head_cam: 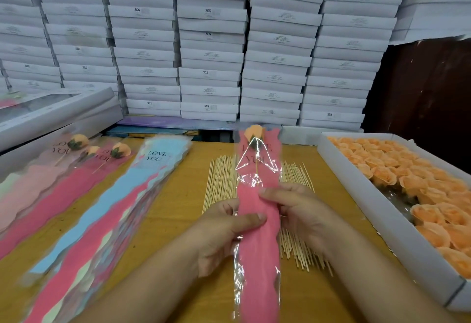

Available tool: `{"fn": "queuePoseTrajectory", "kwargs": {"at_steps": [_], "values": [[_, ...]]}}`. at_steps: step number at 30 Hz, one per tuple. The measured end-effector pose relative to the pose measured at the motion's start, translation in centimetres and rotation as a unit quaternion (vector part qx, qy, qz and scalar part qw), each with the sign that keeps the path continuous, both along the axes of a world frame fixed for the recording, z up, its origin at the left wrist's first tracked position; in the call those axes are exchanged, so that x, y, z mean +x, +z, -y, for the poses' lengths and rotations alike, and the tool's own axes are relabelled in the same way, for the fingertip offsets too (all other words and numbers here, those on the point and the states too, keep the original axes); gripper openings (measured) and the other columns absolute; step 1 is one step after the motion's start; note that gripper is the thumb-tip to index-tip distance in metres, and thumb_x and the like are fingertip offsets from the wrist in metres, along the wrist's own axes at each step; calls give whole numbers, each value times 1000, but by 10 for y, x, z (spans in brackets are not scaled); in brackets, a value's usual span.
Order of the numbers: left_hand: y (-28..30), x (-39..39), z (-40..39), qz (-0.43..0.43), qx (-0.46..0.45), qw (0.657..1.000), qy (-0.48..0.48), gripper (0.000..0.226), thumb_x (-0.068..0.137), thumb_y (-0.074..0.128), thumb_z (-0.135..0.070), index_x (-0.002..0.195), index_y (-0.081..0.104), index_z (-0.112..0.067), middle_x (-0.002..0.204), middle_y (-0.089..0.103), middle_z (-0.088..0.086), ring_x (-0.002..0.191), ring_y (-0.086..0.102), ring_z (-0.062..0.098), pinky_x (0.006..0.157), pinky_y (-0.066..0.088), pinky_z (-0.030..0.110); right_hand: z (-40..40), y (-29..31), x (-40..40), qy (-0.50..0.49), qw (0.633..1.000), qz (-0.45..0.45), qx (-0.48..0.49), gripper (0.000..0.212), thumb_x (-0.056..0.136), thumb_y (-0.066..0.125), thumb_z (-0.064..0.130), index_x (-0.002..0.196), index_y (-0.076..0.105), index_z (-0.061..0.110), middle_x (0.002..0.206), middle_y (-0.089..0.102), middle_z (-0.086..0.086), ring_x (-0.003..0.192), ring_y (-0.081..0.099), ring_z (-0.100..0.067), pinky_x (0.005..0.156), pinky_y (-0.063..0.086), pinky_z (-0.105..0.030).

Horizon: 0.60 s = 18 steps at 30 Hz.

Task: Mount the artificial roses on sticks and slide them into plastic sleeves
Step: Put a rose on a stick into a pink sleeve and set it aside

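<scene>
A: Start big. What stands beyond the fingers?

B: A wall of stacked white boxes [209, 42], far behind both hands. Under the hands runs the wooden counter [178, 220].

A: And to the sides?

B: Right of the right hand [300, 210], a long white tray [377, 210] packed with loose peach roses [397, 177], none on sticks yet. Left of the left hand [221, 231], a thick pile of empty sleeves [107, 220], blue and pink. Farther left, the finished sleeves [51, 185] lie with rose heads showing at their tops; I count about three.

A: The sticks?

B: A spread of bamboo sticks [219, 182] lies on the counter directly beneath and behind both hands.

A: What is being held?

B: One pink sleeve [257, 233], raised over the sticks. The left thumb and fingers [249, 219] pinch its left edge; the right hand's fingers [270, 192] curl round its right side, a little higher. Inside, a mounted rose [253, 132] sits beyond the fingers near the sleeve's open top, its stick running down toward them.

A: So how far along?

B: This rose looks mounted and seated, so I judge it ready to join the finished ones. Overall it is early: a few done, and a full tray, many sticks and a deep pile of sleeves left.
</scene>
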State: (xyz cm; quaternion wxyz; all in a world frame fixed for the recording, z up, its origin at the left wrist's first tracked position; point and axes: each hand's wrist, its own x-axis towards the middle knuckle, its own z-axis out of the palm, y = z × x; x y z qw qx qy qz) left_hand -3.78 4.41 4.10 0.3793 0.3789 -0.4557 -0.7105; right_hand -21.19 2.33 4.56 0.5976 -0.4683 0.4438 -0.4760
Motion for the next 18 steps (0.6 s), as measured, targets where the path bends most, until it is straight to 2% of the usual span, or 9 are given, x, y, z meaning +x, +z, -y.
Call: {"fn": "queuePoseTrajectory", "kwargs": {"at_steps": [2, 5, 7, 10, 12, 14, 18], "values": [[0, -1, 0, -11, 1, 1000, 9, 32, 78, 79, -7, 109, 73, -4, 105, 75, 20, 83, 76, 26, 62, 61, 30, -1, -1, 3, 4, 1000, -1, 3, 5, 80, 77, 9, 83, 80, 12, 95, 77, -12, 79, 75, -22, 66, 58, -31], [1, -2, 0, -19, 4, 1000, 6, 36, 75, 80, -9, 110, 73, -3, 106, 75, 20, 85, 76, 26, 64, 61, 30, 0, -2, 2, -9, 1000, 2, -10, 15, 79, 77, 5, 72, 80, 18, 90, 78, -12, 77, 75, -23, 65, 58, -32], [1, -2, -2, -8, 5, 1000, -14, 35, 75, 80, -10, 109, 73, -2, 106, 75, 20, 85, 76, 26, 64, 61, 30, 1, -3, 0, -31, 999, 6, -14, 8, 79, 76, 4, 81, 80, 12, 92, 77, -14, 80, 75, -26, 71, 59, -36], [-1, -1, -3, 15, 10, 998, -54, 40, 77, 80, -8, 115, 69, 0, 107, 75, 19, 86, 76, 25, 64, 61, 29, 4, -1, -3, -76, 997, 30, -12, 20, 80, 75, 3, 100, 72, 1, 93, 77, -15, 80, 75, -27, 69, 59, -35], [-2, -1, -3, 32, 11, 996, -77, 30, 81, 78, -5, 110, 72, -2, 104, 76, 17, 84, 76, 23, 64, 61, 28, 4, 2, -4, -89, 995, 45, -13, 14, 83, 71, 0, 97, 72, 1, 90, 77, -15, 73, 75, -23, 61, 58, -30], [-3, 0, -3, 48, 10, 994, -97, 16, 82, 78, -2, 96, 78, -10, 100, 77, 15, 83, 76, 22, 64, 61, 27, 3, 4, -5, -102, 993, 52, -13, 11, 85, 69, -1, 95, 73, 2, 88, 77, -13, 70, 74, -20, 56, 57, -27], [-4, 0, -4, 61, 9, 990, -125, 20, 79, 79, -1, 95, 80, -13, 100, 77, 11, 85, 76, 19, 67, 60, 26, 3, 5, -6, -128, 990, 56, -12, 13, 85, 70, 1, 98, 72, 3, 89, 78, -11, 69, 74, -18, 55, 58, -26]]}}
